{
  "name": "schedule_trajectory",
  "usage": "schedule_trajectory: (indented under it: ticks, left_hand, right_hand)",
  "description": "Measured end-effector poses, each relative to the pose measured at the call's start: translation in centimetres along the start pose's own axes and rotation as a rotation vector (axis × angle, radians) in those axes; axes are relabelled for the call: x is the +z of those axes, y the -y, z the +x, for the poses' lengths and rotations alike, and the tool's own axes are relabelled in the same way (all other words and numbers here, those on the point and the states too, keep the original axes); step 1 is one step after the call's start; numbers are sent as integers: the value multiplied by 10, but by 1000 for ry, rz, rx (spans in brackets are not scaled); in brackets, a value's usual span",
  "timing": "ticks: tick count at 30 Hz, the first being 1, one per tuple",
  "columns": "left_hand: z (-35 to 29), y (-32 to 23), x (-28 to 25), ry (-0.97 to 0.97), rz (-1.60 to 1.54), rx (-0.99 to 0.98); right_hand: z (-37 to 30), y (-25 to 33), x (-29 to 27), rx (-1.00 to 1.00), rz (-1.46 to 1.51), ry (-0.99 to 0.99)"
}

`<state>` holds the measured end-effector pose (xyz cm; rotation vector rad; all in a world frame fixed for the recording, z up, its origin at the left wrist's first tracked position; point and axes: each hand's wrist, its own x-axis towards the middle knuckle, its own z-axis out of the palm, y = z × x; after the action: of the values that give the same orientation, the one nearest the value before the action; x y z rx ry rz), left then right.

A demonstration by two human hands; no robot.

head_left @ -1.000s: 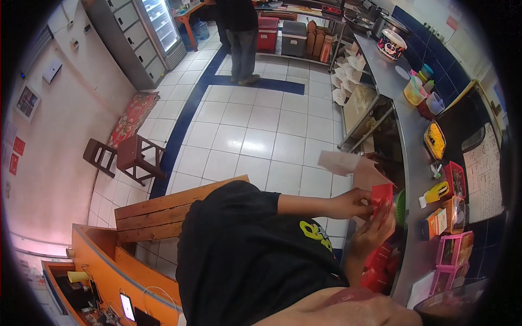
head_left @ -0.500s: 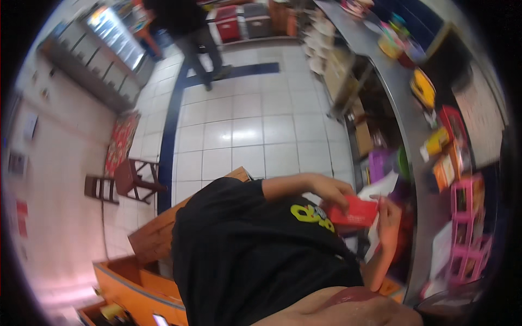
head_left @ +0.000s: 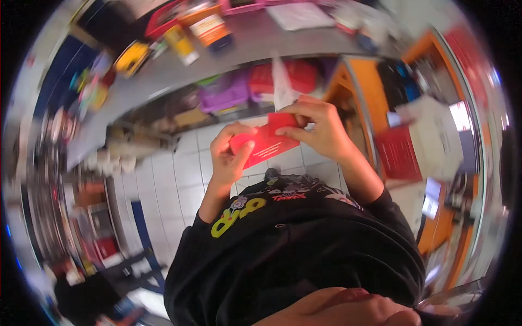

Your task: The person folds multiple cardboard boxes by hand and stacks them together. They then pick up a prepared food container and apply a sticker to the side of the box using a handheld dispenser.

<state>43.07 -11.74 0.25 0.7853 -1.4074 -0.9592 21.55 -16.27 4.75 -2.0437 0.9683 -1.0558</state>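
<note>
A purple basket (head_left: 227, 98), its contents too blurred to tell, sits below the edge of the grey table (head_left: 253, 48), which carries an orange-and-white box (head_left: 209, 29). The left hand (head_left: 225, 155) and right hand (head_left: 322, 127) each hold one end of a red printed card (head_left: 271, 149) in a narrow, pinching grip, above white floor tiles (head_left: 187, 163).
</note>
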Motion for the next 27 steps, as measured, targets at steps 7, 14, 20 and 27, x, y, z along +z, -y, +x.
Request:
schedule_trajectory:
  ticks: [7, 14, 20, 27]
  left_hand:
    - [59, 28, 64, 477, -6, 346]
    - [108, 43, 149, 492, 137, 405]
    - [128, 109, 237, 920, -94, 231]
    - [154, 64, 413, 1008, -306, 135]
  right_hand:
    - [-63, 4, -43, 109, -182, -189]
    - [-144, 59, -84, 420, -661, -585]
    - [-223, -3, -130, 183, -306, -1257]
    - [-276, -61, -233, 57, 187, -1437]
